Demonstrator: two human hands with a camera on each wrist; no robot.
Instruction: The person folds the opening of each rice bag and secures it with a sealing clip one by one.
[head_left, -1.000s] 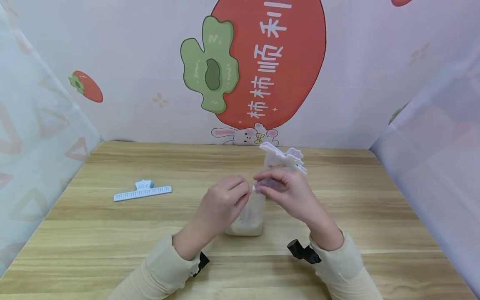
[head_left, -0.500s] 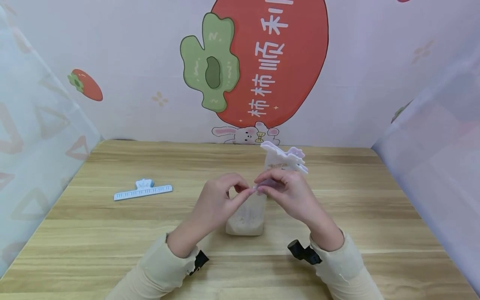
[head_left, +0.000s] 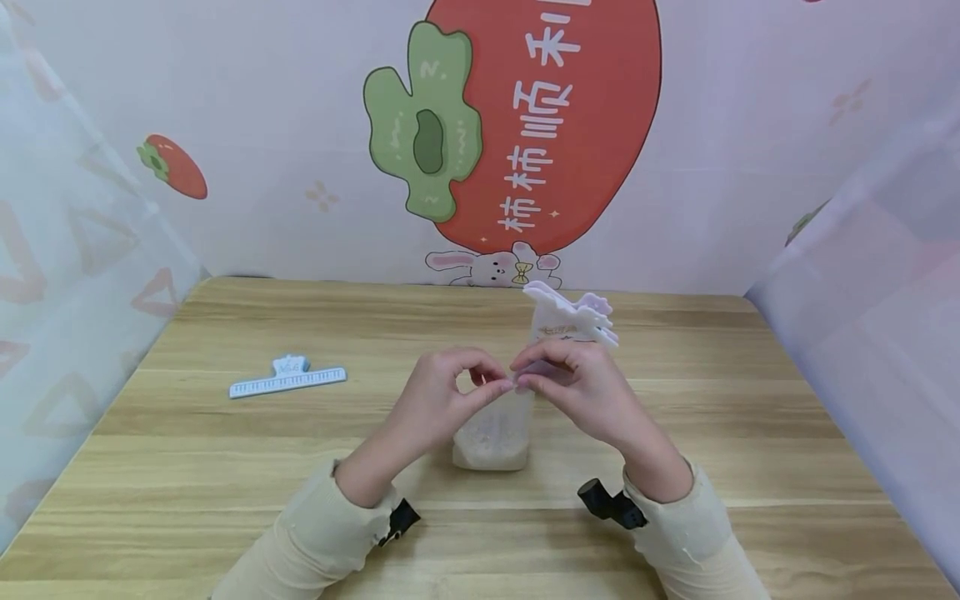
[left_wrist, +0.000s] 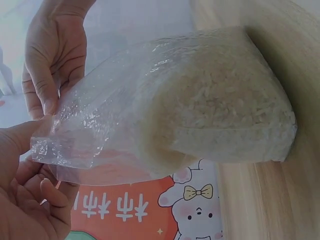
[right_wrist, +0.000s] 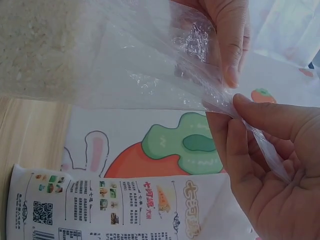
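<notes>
A light blue ruler-shaped sealing clip (head_left: 287,377) lies flat on the wooden table (head_left: 675,433), well to the left. Toward the back stands a white printed pouch (head_left: 558,321), closed at its top by a pale purple and white clip (head_left: 581,312). Behind the table hangs a backdrop (head_left: 525,125) printed with a big red persimmon, white characters and a small rabbit (head_left: 491,267).

- A clear plastic bag of white rice (head_left: 492,433) stands upright on the wooden table, near the middle towards the near edge.
- The rice fills its lower part; the empty top is crinkled, flattened and pinched at the mouth.
</notes>
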